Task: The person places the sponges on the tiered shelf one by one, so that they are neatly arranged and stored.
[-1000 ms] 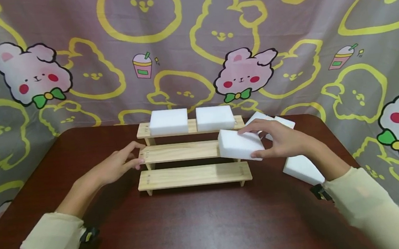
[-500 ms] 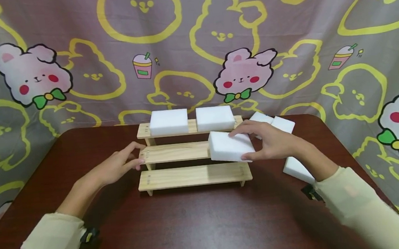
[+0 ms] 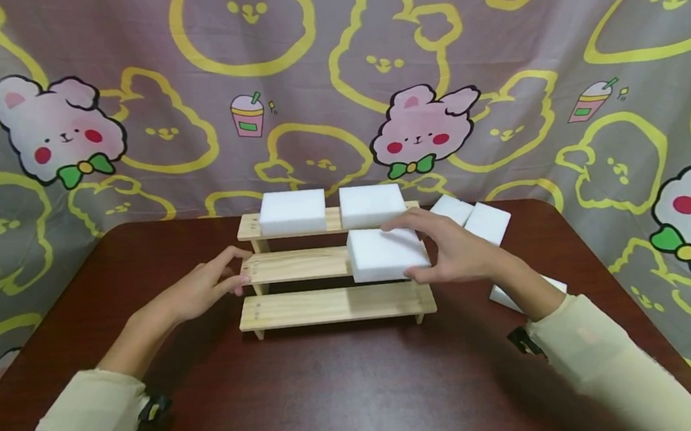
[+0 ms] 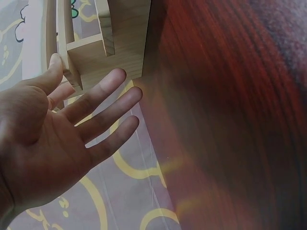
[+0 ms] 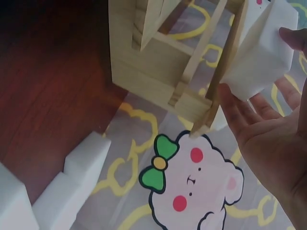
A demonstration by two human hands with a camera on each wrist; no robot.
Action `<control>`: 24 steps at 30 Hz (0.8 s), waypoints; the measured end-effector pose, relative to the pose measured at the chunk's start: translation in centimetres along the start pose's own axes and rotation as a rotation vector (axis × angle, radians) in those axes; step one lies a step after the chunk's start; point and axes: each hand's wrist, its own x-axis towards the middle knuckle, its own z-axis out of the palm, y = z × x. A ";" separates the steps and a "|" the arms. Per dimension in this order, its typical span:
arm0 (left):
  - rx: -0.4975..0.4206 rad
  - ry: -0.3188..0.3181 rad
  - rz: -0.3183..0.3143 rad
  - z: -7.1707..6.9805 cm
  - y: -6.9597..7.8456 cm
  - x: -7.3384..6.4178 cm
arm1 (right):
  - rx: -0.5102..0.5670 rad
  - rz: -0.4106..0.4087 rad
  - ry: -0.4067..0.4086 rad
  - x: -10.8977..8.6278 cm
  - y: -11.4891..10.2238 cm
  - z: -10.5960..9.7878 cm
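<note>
A three-tier wooden display rack [image 3: 297, 265] stands mid-table. My left hand [image 3: 203, 289] steadies its left end at the middle tier, thumb and index finger pinching the board's edge; in the left wrist view the other fingers [image 4: 108, 117] stretch out straight. With fingertips and thumb, my right hand [image 3: 458, 250] grips a white foam block [image 3: 380, 252] by its right end. That block lies over the right part of the middle tier, its left part level with the board. In the right wrist view, the block [image 5: 264, 52] sits close above the shelf edge.
Two white blocks, one at left [image 3: 291, 210] and one at right [image 3: 371, 204], lie on the top tier. More white blocks [image 3: 488, 222] lie on the dark wooden table [image 3: 350, 388] right of the rack, one partly behind my right forearm. A patterned curtain [image 3: 307, 73] hangs behind.
My right hand has carried the foam block leftward over the middle tier and turned it straighter along the board. The left hand has stayed in place.
</note>
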 end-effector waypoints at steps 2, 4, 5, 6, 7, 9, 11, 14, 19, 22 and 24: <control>-0.001 -0.001 0.001 0.0 0.0 0.0 | 0.011 0.008 0.004 0.1 -0.1 0.3; -0.002 -0.002 0.000 0.0 0.0 0.0 | 0.023 0.016 0.011 0.3 -0.1 0.7; -0.002 -0.002 0.000 0.1 0.0 0.0 | 0.025 0.014 0.017 0.4 -0.1 0.8; -0.002 -0.002 0.000 0.1 0.0 0.0 | 0.028 0.010 0.024 0.5 -0.1 1.0; -0.002 -0.002 -0.001 0.1 0.1 0.0 | 0.029 0.004 0.031 0.7 -0.2 1.2; 0.000 0.000 -0.001 0.0 0.1 0.0 | 0.032 -0.010 0.045 1.0 -0.2 1.6; 0.001 0.001 -0.002 0.0 0.2 0.0 | 0.026 -0.019 0.058 1.2 -0.3 2.0; 0.002 0.001 0.002 0.0 0.2 0.0 | 0.014 -0.019 0.073 1.5 -0.6 2.6; -0.001 0.005 0.003 0.0 0.1 0.0 | 0.019 -0.017 0.092 2.2 -1.0 3.7; -0.004 0.008 0.002 0.0 0.0 0.0 | 0.024 -0.022 0.101 2.5 -1.3 4.3; -0.005 0.009 0.001 0.1 0.0 -0.1 | 0.019 -0.018 0.100 2.8 -1.6 4.7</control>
